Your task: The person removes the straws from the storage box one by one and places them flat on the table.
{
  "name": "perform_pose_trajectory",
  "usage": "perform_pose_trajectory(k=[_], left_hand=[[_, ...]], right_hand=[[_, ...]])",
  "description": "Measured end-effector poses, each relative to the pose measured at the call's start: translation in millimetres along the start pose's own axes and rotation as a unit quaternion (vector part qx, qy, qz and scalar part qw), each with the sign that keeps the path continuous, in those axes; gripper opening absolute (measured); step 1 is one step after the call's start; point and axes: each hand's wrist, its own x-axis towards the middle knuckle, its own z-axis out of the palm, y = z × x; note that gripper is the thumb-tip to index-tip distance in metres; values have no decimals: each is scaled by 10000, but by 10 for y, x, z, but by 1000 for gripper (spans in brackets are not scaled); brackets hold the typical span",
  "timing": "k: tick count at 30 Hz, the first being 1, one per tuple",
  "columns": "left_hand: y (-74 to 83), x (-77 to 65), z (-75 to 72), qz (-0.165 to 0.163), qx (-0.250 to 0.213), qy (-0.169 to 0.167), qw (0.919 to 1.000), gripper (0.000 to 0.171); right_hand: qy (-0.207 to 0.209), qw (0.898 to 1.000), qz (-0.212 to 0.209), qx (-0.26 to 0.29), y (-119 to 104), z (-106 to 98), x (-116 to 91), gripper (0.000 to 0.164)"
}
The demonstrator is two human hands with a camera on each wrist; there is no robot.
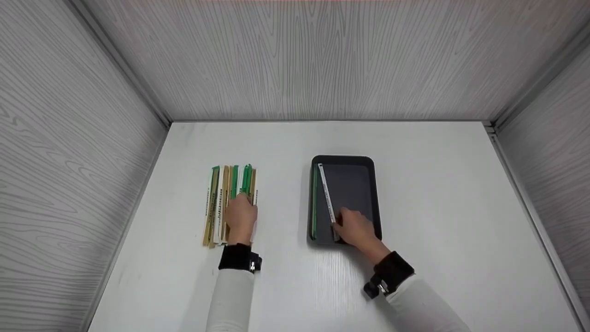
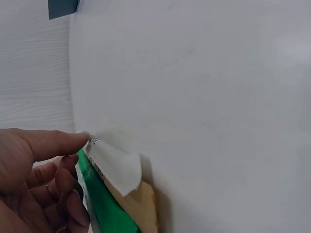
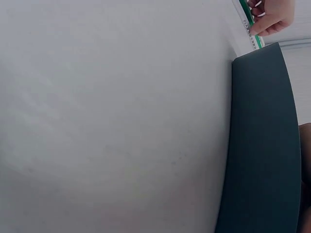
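Note:
In the head view my left hand (image 1: 241,216) is over a row of slim paper-wrapped sticks (image 1: 213,207), green, white and brown. Its thumb and forefinger pinch the printed white wrapper (image 2: 119,170) of one stick in the left wrist view; green and brown wrappers (image 2: 104,206) lie beside it. To the right stands a dark, shallow tray (image 1: 377,198). Inside, my right hand (image 1: 357,227) pinches the near end of a white wrapped stick (image 1: 326,189), which lies slanted. A green wrapped stick (image 1: 315,200) runs along the tray's left wall. The right wrist view mostly hides the right hand behind that wall.
A white table (image 1: 276,286) carries the row and the tray, with a strip of table between them. Grey wood-grain panels (image 1: 295,60) enclose it at the back and both sides. The tray's tall outer side (image 3: 262,145) fills the right of the right wrist view.

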Motion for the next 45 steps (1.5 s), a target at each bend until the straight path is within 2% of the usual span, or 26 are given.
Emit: perform_pose_trajectory(k=[4,10,14,21,27,37,43,45], left_hand=[[48,-29,16,124,-76,94,9999,9],[159,-82,39,288,-99,55,9995,13],[241,-107,81,553,-92,6,9984,12],[395,-161,120,775,-234,-204,9965,13],[493,-247,150,1151,-197,-441,9922,13],[688,-341,157,1543,-604,-678,9838,13],[838,-410,189,1960,-840,-987,9720,20],[886,-429,197,2038,-1047,-1111,9670,25]], right_hand=[[-117,9998,137,-77,6,-10,-8,16],[-229,9992,316,-117,4,-34,-17,19],[-261,9989,328,-219,-6,-51,-26,20],[-123,9989,383,-233,30,-35,-16,25],[20,9993,357,-55,52,-27,-38,22],[318,9951,316,879,4,-98,-82,20],[515,9858,-165,1590,-83,-128,-91,13],[557,9813,-321,1816,-111,-136,-89,10]])
